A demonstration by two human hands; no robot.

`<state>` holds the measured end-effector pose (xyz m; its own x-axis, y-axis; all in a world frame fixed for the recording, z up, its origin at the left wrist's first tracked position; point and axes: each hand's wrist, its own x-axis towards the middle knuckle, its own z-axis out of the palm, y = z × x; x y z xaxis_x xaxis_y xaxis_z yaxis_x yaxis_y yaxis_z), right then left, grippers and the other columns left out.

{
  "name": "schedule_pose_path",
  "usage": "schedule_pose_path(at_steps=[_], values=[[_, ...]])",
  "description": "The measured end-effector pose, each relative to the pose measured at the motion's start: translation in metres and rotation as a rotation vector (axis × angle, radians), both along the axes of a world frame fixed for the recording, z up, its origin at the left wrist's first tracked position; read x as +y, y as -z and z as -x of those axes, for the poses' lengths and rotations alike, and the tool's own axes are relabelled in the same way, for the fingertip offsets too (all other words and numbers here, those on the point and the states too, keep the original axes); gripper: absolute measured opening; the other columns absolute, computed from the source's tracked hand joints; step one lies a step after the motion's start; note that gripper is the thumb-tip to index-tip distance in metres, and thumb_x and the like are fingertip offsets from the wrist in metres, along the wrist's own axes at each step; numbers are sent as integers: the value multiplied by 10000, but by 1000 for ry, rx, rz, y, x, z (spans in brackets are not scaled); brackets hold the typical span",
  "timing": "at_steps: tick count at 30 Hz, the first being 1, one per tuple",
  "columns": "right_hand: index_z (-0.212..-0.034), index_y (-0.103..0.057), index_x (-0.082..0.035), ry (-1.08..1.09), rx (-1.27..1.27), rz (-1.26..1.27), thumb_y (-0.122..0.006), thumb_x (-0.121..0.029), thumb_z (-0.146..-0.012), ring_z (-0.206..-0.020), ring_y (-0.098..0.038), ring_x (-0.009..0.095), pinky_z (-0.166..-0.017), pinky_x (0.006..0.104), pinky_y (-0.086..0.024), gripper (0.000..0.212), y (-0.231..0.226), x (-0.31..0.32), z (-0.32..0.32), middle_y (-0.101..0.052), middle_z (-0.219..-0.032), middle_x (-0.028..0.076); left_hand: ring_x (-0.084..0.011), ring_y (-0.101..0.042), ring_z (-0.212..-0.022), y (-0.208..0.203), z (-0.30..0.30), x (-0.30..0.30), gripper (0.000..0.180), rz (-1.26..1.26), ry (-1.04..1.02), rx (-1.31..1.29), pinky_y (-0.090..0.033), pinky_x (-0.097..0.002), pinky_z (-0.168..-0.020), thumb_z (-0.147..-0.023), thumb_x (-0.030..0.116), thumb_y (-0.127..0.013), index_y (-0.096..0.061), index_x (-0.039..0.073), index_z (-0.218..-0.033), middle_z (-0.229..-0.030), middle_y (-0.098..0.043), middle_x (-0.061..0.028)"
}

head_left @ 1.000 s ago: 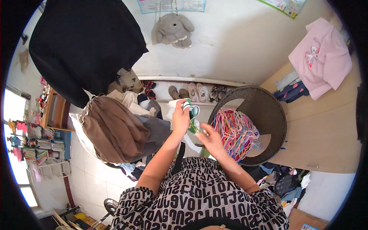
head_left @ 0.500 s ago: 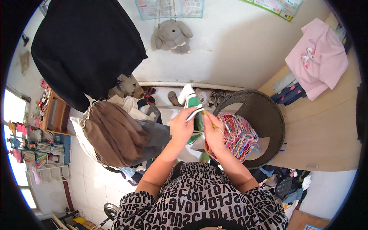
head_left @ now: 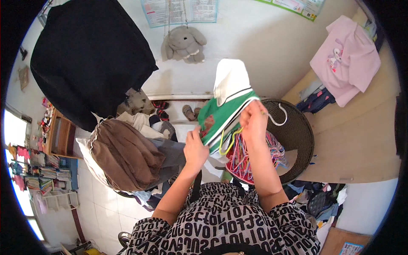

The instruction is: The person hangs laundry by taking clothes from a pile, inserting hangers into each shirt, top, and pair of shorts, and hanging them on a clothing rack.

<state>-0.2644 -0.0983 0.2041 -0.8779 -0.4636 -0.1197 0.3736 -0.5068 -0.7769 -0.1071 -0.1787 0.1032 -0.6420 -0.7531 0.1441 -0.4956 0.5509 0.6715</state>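
Observation:
A green and white garment [head_left: 225, 106] with black-and-white stripes is spread out in front of me. My left hand [head_left: 196, 149] grips its lower left edge with curled fingers. At the garment's right side, my right hand [head_left: 255, 120] is closed on a yellow-green clothes hanger [head_left: 229, 144], whose frame shows below and beside the cloth. A pale hanger hook [head_left: 278, 117] curves out to the right of that hand; whether it belongs to the same hanger I cannot tell. Part of the hanger is hidden by the garment and my fingers.
Many coloured hangers [head_left: 276, 148] are heaped beside a round dark wicker basket [head_left: 304, 144]. Brown clothing [head_left: 123, 153] is piled at left, below a hanging black garment [head_left: 91, 55]. A grey plush bunny bag [head_left: 185, 42] and a pink shirt [head_left: 346, 61] hang farther back.
The green and white garment has been raised and spread wider. My right hand has moved up and right, my left slightly down and left. The yellow-green hanger and a pale hook now show more clearly.

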Motion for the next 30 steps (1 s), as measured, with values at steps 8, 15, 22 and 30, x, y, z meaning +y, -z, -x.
schedule_pose_path(at_steps=[8, 15, 22, 30], values=[[-831, -547, 19, -70, 1026, -730, -513, -175, -887, -611, -502, 237, -597, 320, -411, 204, 61, 0, 4, -527, -671, 155, -227, -599, -720, 13, 5, 19, 489, -764, 312, 426, -489, -339, -673, -744, 12, -545, -413, 54, -1213, -934, -583, -109], [-1051, -617, 4, -678, 774, -698, -576, -184, -886, -755, -576, 119, -703, 263, -462, 254, -12, 59, 16, -663, -843, 87, -355, -584, -934, -60, 16, -54, 722, 151, 212, 90, -487, -435, -733, -710, 188, -734, -370, 171, -1333, -1138, -530, -169], [-911, -677, 27, -616, 715, -871, -631, -164, -851, -748, -571, 83, -690, 236, -460, 206, -78, 104, 56, -671, -800, 49, -299, -645, -716, -75, 19, -118, 220, 126, 1, 129, -502, -335, -664, -732, 75, -654, -675, 42, -949, -804, -656, -169], [-921, -661, 0, -513, 981, -803, -632, -169, -840, -714, -581, 123, -652, 271, -456, 190, -75, 101, 47, -648, -778, 87, -311, -496, -1080, -144, 65, -21, 599, 598, 626, 226, -411, -430, -927, -660, 160, -731, -528, 111, -1221, -1167, -533, -109]])
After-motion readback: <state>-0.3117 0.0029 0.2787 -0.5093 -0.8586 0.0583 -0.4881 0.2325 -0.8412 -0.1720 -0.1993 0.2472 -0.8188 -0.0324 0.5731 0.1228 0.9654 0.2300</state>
